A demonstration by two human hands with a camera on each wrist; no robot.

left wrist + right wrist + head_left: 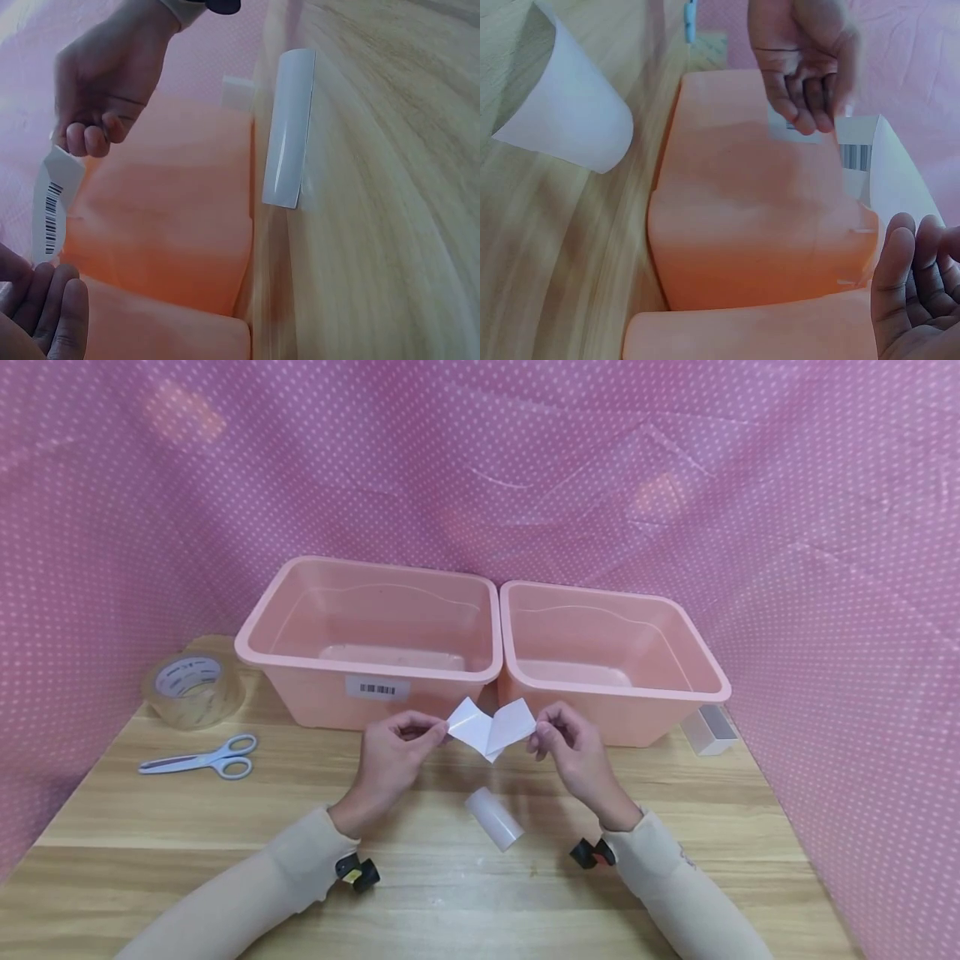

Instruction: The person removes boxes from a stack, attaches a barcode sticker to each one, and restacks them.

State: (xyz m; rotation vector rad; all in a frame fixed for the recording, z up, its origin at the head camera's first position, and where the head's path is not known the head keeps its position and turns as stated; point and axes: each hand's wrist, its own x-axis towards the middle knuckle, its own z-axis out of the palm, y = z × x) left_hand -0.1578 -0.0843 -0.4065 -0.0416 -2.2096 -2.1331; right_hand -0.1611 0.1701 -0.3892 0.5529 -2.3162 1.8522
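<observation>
Beige sleeves lead to the left hand and right hand, each grip narrowly pinching one barcode label before the left bin and right bin. The left bin already bears a sticker; the held label, seemingly part-peeled, is not yet applied.

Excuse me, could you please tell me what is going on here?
A person is holding a white barcode label in front of two pink plastic bins, pinching one end with the left hand and the other with the right hand. It is bent in the middle. The left bin bears a barcode sticker; none shows on the visible front of the right bin. A curled white sheet lies on the table, with scissors and clear packing tape off to the left.
</observation>
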